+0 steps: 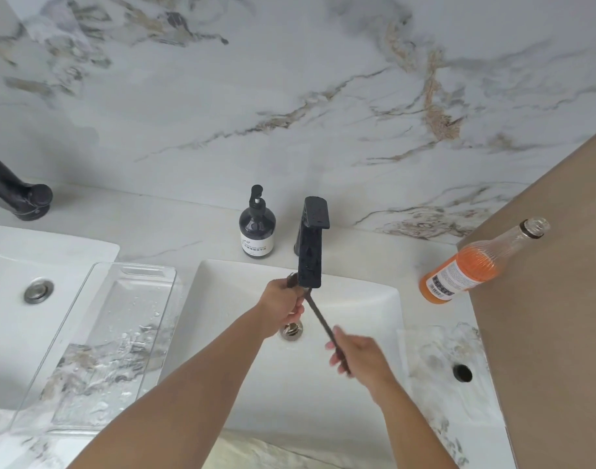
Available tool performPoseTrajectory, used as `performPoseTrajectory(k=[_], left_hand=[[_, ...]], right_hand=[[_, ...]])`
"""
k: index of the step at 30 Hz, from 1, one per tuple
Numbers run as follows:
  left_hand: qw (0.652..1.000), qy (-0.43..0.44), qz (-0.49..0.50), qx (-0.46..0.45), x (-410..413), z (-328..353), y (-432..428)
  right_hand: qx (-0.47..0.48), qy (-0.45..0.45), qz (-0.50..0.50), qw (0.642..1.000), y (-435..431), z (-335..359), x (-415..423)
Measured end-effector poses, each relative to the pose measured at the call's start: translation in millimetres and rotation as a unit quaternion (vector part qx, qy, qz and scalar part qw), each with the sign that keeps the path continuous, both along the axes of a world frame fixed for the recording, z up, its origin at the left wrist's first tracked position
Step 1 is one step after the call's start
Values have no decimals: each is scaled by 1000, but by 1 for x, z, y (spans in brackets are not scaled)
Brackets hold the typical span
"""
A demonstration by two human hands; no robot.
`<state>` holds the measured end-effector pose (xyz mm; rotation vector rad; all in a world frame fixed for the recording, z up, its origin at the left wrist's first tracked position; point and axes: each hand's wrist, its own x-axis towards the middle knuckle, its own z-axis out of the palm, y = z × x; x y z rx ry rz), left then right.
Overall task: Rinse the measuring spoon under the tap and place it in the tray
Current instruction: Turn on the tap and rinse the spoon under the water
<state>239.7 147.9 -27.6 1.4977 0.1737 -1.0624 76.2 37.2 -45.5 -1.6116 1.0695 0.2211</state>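
A dark, long-handled measuring spoon (318, 314) slants over the white sink (367, 299), its bowl end up under the spout of the black tap (311, 252). My right hand (359, 353) grips the lower end of the handle. My left hand (282, 304) is closed around the bowl end just below the spout, and hides most of the bowl. The clear tray (103, 333), wet with droplets, lies on the counter left of the sink. I cannot tell whether water is running.
A dark soap pump bottle (257, 228) stands behind the sink, left of the tap. An open glass bottle of orange liquid (472, 265) stands at the right by a tan wall. A second sink (36, 292) and black tap (15, 191) are at the left.
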Motion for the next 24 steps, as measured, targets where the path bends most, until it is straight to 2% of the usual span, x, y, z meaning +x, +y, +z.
performPoseTrajectory(k=[3, 5, 8, 10, 13, 16, 20, 24], left_hand=[[999, 36, -22, 3, -6, -3, 1], [997, 73, -2, -23, -13, -7, 4], [987, 126, 35, -90, -21, -11, 9], [979, 167, 64, -103, -23, -14, 12], [958, 241, 97, -120, -18, -15, 16], [946, 272, 112, -135, -17, -11, 14], [957, 231, 138, -109, -31, -11, 2], [974, 170, 121, -89, -41, -11, -4]], right_hand=[[155, -33, 16, 987, 32, -5, -17], [233, -31, 14, 972, 47, -5, -21], [305, -35, 33, 951, 56, -1, -20], [318, -53, 27, 946, 55, 5, -15], [300, -88, -11, 950, 49, 13, -6], [235, -83, -40, 968, 49, 18, 1], [55, -19, 12, 998, 57, 15, -3], [21, 1, 56, 998, 46, 24, -1]])
